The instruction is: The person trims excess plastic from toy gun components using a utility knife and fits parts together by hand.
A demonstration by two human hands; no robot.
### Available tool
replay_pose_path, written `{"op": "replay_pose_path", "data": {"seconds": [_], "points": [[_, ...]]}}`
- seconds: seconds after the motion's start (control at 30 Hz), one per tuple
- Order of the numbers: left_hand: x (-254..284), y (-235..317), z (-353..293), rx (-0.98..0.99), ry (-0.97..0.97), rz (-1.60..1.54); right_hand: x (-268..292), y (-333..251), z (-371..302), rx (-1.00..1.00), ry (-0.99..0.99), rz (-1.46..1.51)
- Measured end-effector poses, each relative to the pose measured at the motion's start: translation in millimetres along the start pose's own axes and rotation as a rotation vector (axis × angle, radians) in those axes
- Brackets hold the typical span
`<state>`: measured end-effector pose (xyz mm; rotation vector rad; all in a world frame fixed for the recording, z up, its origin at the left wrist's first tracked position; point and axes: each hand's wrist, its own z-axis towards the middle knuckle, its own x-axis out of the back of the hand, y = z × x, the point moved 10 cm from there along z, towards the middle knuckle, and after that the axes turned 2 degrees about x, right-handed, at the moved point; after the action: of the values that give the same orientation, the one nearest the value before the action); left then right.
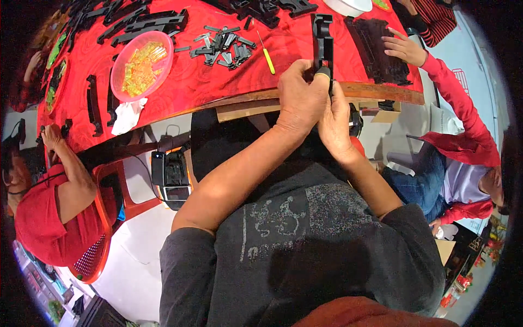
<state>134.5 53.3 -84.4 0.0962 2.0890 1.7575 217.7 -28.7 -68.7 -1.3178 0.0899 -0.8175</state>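
A long black plastic part stands up from my two hands at the table's front edge, its far end notched. My left hand is closed around its near end, thumb pressed on top. A dark cap-like piece with a yellowish edge shows at that thumb; I cannot tell what it is. My right hand grips the same part from below and the right, most of its fingers hidden. Left of the hands lies a screwdriver with a yellow handle. A pile of small black and grey strips lies beyond it.
A pink basket of yellow-orange clear pieces stands left on the red-covered table. More black parts lie at the back, and black strips at the right. A person in red sits left; another's hand reaches in from the right.
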Motion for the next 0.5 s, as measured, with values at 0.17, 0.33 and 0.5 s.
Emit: {"op": "replay_pose_path", "data": {"seconds": [0.17, 0.33, 0.5], "points": [[2, 7, 6, -0.082, 0.026, 0.049, -4, 6, 1, 0.041, 0.044, -0.009], [8, 6, 12, -0.092, 0.033, 0.055, -10, 0, 2, 0.067, 0.087, 0.042], [12, 16, 11, -0.184, 0.039, 0.063, -10, -5, 1, 0.066, 0.092, -0.034]]}}
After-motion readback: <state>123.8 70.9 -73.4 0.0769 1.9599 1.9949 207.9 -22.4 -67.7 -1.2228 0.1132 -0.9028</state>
